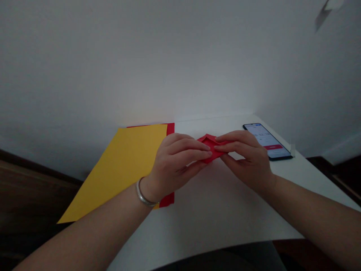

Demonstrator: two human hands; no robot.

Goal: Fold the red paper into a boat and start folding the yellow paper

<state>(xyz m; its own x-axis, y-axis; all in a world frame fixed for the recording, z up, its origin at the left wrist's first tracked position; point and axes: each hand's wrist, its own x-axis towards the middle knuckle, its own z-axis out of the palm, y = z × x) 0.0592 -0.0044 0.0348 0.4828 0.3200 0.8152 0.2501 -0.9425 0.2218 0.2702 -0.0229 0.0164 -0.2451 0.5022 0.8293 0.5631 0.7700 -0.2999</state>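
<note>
Between my two hands is a small piece of folded red paper (209, 142), with creased flaps at its far edge. My left hand (180, 156) grips its left side, fingers on top and thumb below. From the right, my right hand (245, 156) pinches the other side, with two fingertips pressed on the upper face and the thumb underneath. The paper is just above the white table; its underside is mostly hidden. A silver bangle (143, 194) circles my left wrist.
A large yellow sheet (121, 165) lies at the left over red sheets (170, 128), overhanging the table's left edge. On the right, a phone (270, 145) with a timer on its screen lies near the edge. A pale wall (169, 64) rises behind the white table (214, 210).
</note>
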